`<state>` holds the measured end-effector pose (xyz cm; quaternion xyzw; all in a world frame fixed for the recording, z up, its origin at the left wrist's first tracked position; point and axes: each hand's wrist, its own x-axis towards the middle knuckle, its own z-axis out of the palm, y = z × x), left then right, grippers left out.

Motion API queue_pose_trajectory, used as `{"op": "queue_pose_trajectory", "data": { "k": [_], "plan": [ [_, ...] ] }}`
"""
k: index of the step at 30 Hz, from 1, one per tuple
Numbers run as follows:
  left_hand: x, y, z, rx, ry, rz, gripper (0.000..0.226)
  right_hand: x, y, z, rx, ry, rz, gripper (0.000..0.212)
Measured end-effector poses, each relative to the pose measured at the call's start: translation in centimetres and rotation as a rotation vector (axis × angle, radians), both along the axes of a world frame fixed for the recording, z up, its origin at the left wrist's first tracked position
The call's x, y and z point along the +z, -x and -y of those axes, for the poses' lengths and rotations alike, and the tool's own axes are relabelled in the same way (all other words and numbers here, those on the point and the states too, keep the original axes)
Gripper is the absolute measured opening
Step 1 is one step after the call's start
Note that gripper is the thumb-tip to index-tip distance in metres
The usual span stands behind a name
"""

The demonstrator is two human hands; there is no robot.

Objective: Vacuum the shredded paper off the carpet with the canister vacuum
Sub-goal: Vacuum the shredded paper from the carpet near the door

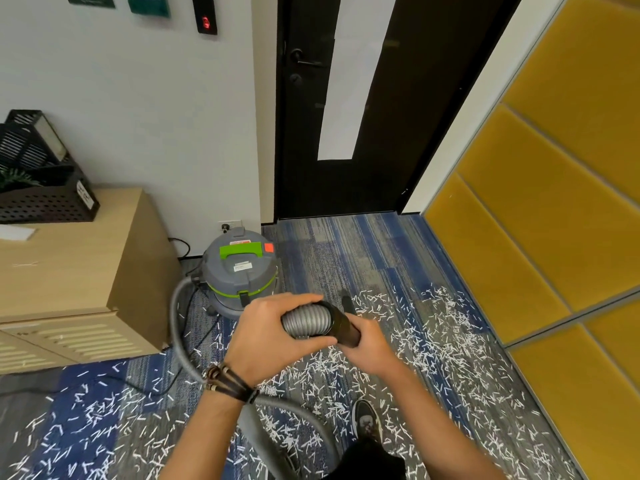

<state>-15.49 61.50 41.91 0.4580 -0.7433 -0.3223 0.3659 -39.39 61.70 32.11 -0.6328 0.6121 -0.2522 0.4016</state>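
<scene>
Both grips are closed on the hose assembly. Left grip [273, 337], the braceleted one, wraps its fingers round the grey ribbed hose [304, 322] just behind the collar. Right grip [372, 344] curls under and around the black tube [344, 325] where the hose enters it. We read this as a two-handed hold across the joint, either seating tube onto hose or steadying it to aim; we cannot tell which. A dark piece shows just past the tube's far end, too hidden to name.

The hose drops from the grips, loops low on the near side of the canister vacuum [239, 271] and climbs to its left flank. The canister stands on the carpet [346, 251] just beyond the grips. A cord leaves the wall socket [230, 225] directly behind the canister. We judge it is parked by the outlet so the hose does the reaching.

Shredded paper [433, 344] lies thick to the canister's right and on its near side, around our shoe [367, 420], with more to the near left. Carpet between the canister and the black door [381, 98] is nearly free of it. A wooden cabinet [86, 265] stands just left of the canister.

Judgement: little of the pickup is done, as most of the paper is on the carpet.
</scene>
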Motion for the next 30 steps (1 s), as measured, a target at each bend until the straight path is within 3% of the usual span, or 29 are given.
{"op": "queue_pose_trajectory", "data": {
  "k": [6,11,25,30],
  "plan": [
    [0.9,-1.7,-0.3,-0.064,0.035,-0.030,0.063,0.4,-1.2,-2.0,-0.011,-0.010,0.064,0.019],
    [1.6,-1.7,-0.6,-0.027,0.074,-0.112,0.064,1.5,-1.0,-1.6,-0.016,0.021,0.003,0.032],
    [0.2,-0.7,0.3,-0.157,0.037,-0.086,0.060,0.0,-0.5,-3.1,-0.076,0.010,0.002,0.022],
    [0.5,-0.9,0.1,-0.089,0.098,-0.115,0.061,0.4,-0.1,-3.0,-0.098,-0.016,0.004,0.025]
  ]
}}
